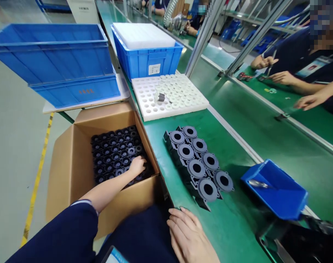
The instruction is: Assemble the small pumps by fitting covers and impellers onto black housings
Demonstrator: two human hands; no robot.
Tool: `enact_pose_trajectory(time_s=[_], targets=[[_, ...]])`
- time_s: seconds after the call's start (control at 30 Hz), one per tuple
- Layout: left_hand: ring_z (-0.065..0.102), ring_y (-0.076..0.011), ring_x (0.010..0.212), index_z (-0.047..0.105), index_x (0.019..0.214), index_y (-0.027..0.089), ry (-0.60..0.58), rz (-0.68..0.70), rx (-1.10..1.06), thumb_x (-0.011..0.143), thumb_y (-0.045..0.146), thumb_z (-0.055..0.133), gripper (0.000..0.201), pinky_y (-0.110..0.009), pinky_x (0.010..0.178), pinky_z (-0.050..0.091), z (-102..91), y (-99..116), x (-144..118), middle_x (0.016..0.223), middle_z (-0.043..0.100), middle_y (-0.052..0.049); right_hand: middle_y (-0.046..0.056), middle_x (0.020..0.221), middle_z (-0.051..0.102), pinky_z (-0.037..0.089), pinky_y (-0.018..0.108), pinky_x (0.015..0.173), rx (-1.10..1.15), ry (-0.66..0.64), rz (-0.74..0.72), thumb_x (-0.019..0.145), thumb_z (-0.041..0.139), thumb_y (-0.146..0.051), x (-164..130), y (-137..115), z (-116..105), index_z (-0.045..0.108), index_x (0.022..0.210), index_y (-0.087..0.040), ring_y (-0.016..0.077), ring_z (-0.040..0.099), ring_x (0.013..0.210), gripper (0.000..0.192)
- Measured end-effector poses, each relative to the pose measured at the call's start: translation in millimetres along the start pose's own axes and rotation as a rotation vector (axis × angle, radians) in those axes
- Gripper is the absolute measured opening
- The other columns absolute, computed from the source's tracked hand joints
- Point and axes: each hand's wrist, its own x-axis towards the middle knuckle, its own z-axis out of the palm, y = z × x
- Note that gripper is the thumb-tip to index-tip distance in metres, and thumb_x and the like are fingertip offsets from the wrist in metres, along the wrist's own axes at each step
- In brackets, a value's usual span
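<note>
My left hand (137, 165) reaches down into a brown cardboard box (73, 164) and rests on the packed black round parts (114, 149) near the box's right wall; whether it grips one I cannot tell. My right hand (189, 235) lies flat and empty at the near edge of the green bench (237, 233). Just beyond it, two rows of dark grey ring-shaped parts (199, 164) lie side by side on the bench.
A white foam tray (147, 98) with round holes holds white rings and one dark piece (161, 97). Behind stand blue crates (57, 58) and a blue crate with white foam (147, 47). A small blue bin (278, 190) sits right. Other people's hands (283, 77) work across the bench.
</note>
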Motion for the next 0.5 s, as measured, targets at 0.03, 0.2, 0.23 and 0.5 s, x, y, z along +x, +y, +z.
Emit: enact_pose_trajectory(time_s=[0.03, 0.2, 0.23, 0.5], targets=[[0.064, -0.0232, 0.109, 0.061, 0.123, 0.017, 0.045, -0.019, -0.076, 0.096, 0.037, 0.062, 0.034, -0.046, 0.093, 0.056, -13.0, -1, -9, 0.126, 0.063, -0.010, 0.002, 0.103, 0.076, 0.046, 0.037, 0.115, 0.001, -0.004, 0.006, 0.095, 0.051, -0.012, 0, -1, -1, 0.068, 0.117, -0.021, 0.0162, 0.067, 0.116, 0.029], [0.070, -0.0219, 0.091, 0.070, 0.106, 0.014, 0.215, -0.005, -0.551, 0.085, 0.053, 0.069, 0.045, -0.040, 0.087, 0.058, -85.0, 6, -71, 0.101, 0.074, -0.008, 0.002, 0.103, 0.075, 0.050, 0.043, 0.112, 0.019, -0.004, -0.018, 0.093, 0.054, -0.009, 4, -7, -9, 0.067, 0.114, -0.021, 0.0188, 0.067, 0.115, 0.028], [0.071, -0.0221, 0.086, 0.071, 0.103, 0.014, 0.236, 0.013, -0.644, 0.080, 0.058, 0.071, 0.050, -0.039, 0.083, 0.059, -96.2, 13, -85, 0.096, 0.075, -0.007, 0.003, 0.103, 0.075, 0.052, 0.041, 0.110, 0.040, 0.007, -0.021, 0.093, 0.054, -0.009, 5, -10, -12, 0.067, 0.114, -0.021, 0.0183, 0.068, 0.113, 0.027], [0.068, -0.0213, 0.091, 0.081, 0.085, 0.019, 0.061, 0.284, -1.177, 0.059, 0.033, 0.093, 0.032, -0.030, 0.079, 0.056, -84.0, 133, -171, 0.105, 0.070, -0.010, 0.016, 0.124, 0.064, 0.058, 0.033, 0.096, 0.141, 0.363, 0.181, 0.095, 0.056, -0.019, 12, -48, -62, 0.059, 0.123, -0.018, 0.0232, 0.065, 0.118, 0.028]])
